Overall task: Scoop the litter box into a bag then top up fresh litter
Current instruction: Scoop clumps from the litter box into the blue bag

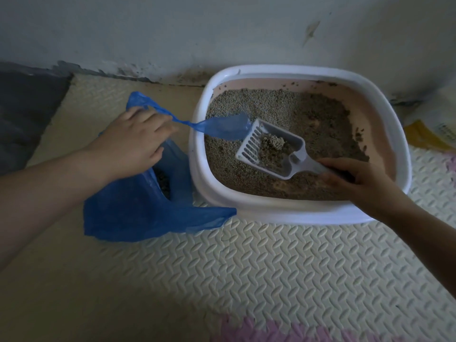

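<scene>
Down on the mat point(271, 267): a person works low to the floor, with the box point(271, 208) pushed close to the wall and the bag point(130, 213) right against its side, so the carry looks short.
Left grip point(138, 134): fingers curled over the bag's upper edge, lifting it; I'd say this keeps the mouth open for the next load.
Bag: blue thin plastic, slumped under and around the left grip. Dark litter already shows inside the mouth just below the wrist. One handle point(222, 128) trails away from this grip, over the box rim and onto the litter.
Right grip point(355, 178): closed round the scoop's handle, low over the near side of the box.
Scoop point(269, 149): pale slotted plastic, reaching from the right grip toward the left one, held roughly level. That would let loose grains sift out while the clump point(271, 143) stays in.
Litter point(308, 112): grey-brown, filling the box beyond the right grip. It is thin along the near wall, where the bare bottom shows.
Packet point(434, 129): yellow and white, past the box on the right grip's outer side, perhaps the fresh litter.
Writing: none readable; the packet's print is too blurred, and I see no brand on the box or scoop.
</scene>
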`<state>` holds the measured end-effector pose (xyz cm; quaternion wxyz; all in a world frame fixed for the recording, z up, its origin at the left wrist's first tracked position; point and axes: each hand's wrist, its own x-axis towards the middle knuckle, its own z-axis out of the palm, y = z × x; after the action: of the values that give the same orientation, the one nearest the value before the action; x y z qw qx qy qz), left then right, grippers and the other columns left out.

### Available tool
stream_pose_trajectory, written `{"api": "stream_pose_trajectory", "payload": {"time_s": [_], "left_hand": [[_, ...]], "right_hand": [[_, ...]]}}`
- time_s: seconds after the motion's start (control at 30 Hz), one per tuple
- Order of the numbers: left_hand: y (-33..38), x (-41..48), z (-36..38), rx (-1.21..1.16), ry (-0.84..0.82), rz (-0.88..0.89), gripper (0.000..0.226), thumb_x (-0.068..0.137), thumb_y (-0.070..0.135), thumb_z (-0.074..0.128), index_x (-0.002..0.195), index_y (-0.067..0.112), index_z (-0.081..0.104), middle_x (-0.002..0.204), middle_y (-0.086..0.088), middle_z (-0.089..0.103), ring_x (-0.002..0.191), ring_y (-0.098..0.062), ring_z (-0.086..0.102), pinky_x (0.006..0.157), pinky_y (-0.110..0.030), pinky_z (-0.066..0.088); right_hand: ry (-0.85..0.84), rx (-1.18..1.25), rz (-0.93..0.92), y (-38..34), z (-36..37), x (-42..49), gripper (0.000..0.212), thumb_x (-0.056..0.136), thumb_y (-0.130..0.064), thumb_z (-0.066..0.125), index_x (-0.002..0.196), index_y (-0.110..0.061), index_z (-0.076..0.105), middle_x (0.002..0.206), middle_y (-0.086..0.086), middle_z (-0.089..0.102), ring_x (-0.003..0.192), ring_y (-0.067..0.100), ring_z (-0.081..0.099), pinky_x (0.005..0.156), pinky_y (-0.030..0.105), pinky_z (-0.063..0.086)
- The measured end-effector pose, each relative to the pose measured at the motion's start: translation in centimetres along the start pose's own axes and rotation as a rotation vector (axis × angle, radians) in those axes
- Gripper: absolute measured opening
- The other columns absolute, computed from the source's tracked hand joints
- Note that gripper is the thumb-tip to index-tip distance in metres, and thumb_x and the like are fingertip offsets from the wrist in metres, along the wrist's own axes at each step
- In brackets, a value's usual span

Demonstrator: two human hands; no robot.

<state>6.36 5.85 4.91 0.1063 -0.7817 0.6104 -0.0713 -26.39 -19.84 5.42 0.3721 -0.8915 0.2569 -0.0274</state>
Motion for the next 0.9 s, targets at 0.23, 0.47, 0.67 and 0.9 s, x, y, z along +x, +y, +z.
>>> {"api": "stream_pose_trajectory", "payload": {"time_s": [0.23, 0.47, 0.67, 0.9], "left_hand": [[-1.1, -1.2, -0.8, 0.043, 0.017, 0.077, 0.020, 0.068, 0.017, 0.056, 0.082, 0.011, 0.069, 0.136, -0.016, 0.052, 0.119, -0.036, 0.051, 0.101, -0.048, 0.024], [-1.6, -2.3, -0.4, 0.058, -0.125, 0.223, 0.028, 0.080, 0.027, 0.047, 0.071, 0.023, 0.074, 0.148, -0.007, 0.042, 0.142, -0.026, 0.029, 0.113, -0.051, 0.009], [-2.4, -3.1, -1.1, 0.020, -0.195, 0.217, 0.038, 0.086, 0.030, 0.036, 0.079, 0.026, 0.073, 0.156, -0.002, 0.027, 0.147, -0.020, 0.008, 0.115, -0.052, -0.001], [-3.8, -6.0, -1.1, -0.046, -0.080, 0.295, 0.034, 0.079, 0.031, 0.032, 0.051, 0.033, 0.050, 0.137, -0.006, 0.053, 0.121, -0.022, 0.044, 0.105, -0.050, 0.017]], "right_hand": [[-0.146, 0.050, -0.124, -3.2, -0.1, 0.3, 0.024, 0.077, -0.035, 0.060, 0.097, -0.047, 0.059, 0.095, -0.038, 0.062, 0.089, -0.014, 0.057, 0.076, 0.003, 0.040], [-0.298, -0.011, -0.222, -6.3, 2.1, 2.7, 0.028, 0.085, -0.025, 0.065, 0.099, -0.049, 0.066, 0.090, -0.016, 0.067, 0.080, 0.006, 0.064, 0.070, 0.029, 0.048], [-0.317, -0.042, -0.282, -8.6, 3.3, 5.2, 0.028, 0.086, -0.022, 0.065, 0.101, -0.046, 0.065, 0.081, -0.009, 0.067, 0.067, 0.012, 0.062, 0.063, 0.029, 0.048], [-0.362, -0.150, -0.285, -10.8, 5.0, 8.8, 0.017, 0.083, -0.041, 0.058, 0.097, -0.050, 0.064, 0.076, -0.012, 0.067, 0.064, 0.006, 0.060, 0.065, 0.032, 0.048]]}}
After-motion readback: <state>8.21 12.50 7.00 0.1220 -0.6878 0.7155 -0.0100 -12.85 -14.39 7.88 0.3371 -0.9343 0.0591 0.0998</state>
